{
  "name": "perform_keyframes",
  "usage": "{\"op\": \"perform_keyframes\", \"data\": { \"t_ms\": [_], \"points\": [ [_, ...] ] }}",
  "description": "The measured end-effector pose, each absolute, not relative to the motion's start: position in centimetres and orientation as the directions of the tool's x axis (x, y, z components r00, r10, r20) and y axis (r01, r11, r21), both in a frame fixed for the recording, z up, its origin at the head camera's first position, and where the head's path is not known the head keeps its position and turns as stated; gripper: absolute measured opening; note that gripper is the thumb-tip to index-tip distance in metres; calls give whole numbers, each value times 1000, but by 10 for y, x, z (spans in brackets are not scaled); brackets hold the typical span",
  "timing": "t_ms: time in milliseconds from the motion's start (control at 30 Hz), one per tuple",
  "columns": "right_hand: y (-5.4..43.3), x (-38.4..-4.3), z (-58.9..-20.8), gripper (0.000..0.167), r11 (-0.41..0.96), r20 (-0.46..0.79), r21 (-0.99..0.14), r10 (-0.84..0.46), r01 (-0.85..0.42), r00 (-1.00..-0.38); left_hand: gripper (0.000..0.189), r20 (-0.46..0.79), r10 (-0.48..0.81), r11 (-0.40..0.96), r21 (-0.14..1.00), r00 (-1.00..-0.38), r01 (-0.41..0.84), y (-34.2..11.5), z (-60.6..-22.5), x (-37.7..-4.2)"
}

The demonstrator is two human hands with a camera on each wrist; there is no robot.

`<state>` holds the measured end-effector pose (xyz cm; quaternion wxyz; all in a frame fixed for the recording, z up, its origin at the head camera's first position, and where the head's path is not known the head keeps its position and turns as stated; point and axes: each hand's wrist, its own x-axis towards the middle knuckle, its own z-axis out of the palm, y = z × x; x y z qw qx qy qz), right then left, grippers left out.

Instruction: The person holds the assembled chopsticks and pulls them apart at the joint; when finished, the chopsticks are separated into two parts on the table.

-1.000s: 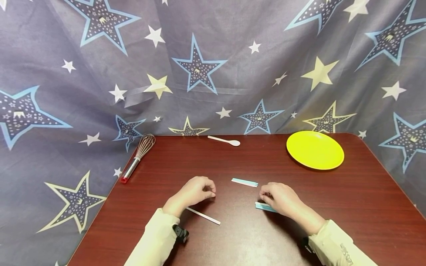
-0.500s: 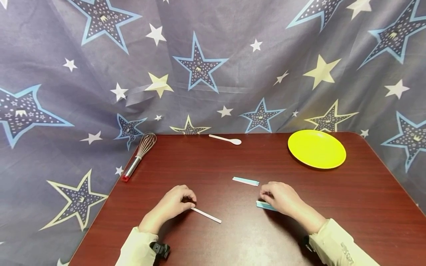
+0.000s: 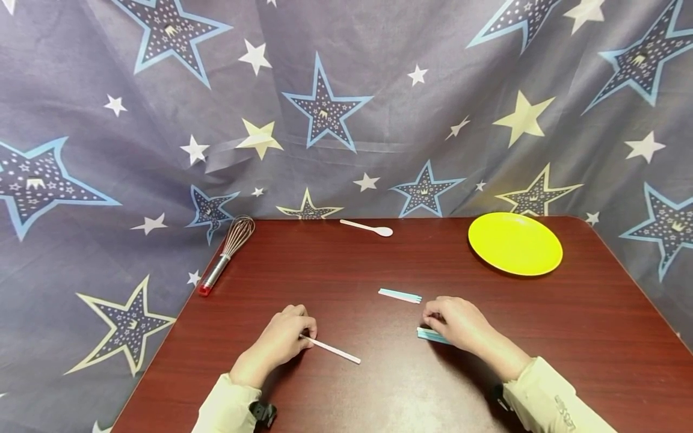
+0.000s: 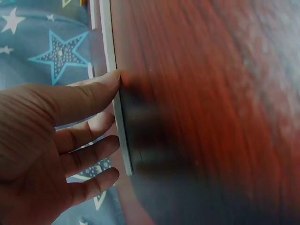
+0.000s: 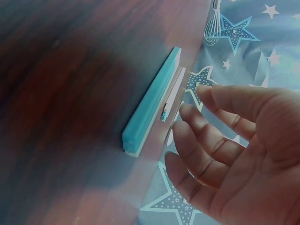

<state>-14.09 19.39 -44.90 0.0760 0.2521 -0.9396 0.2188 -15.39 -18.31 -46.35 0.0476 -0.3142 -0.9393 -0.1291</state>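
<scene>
My left hand [image 3: 278, 340] pinches one end of a thin white stick [image 3: 338, 352], which lies low over the table and points to the right. In the left wrist view the thumb presses on this stick [image 4: 108, 40], with the other fingers spread behind it. My right hand [image 3: 460, 323] is loosely curled beside a bundle of light blue and white sticks [image 3: 431, 335]. From the right wrist, the bundle [image 5: 150, 105] lies on the table apart from the fingers, which hold nothing. A second, smaller blue and white bundle [image 3: 399, 295] lies just beyond.
A whisk [image 3: 226, 255] with a red-tipped handle lies along the table's left edge. At the back edge is a white spoon [image 3: 373, 228], and a yellow plate [image 3: 514, 243] sits at the back right. A starry cloth [image 3: 346, 168] hangs behind the table [image 3: 379, 397].
My left hand has moved left and down to the white stick's near end and taken it between thumb and finger. The right hand has stayed in place.
</scene>
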Motion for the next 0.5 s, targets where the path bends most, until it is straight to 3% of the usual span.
{"op": "perform_keyframes", "data": {
  "t_ms": [500],
  "points": [
    [195,-141,-448,16,791,254,-364,-423,-492,-870,29,247,592,762,138,-767,633,-169,-466,-154]
  ]
}}
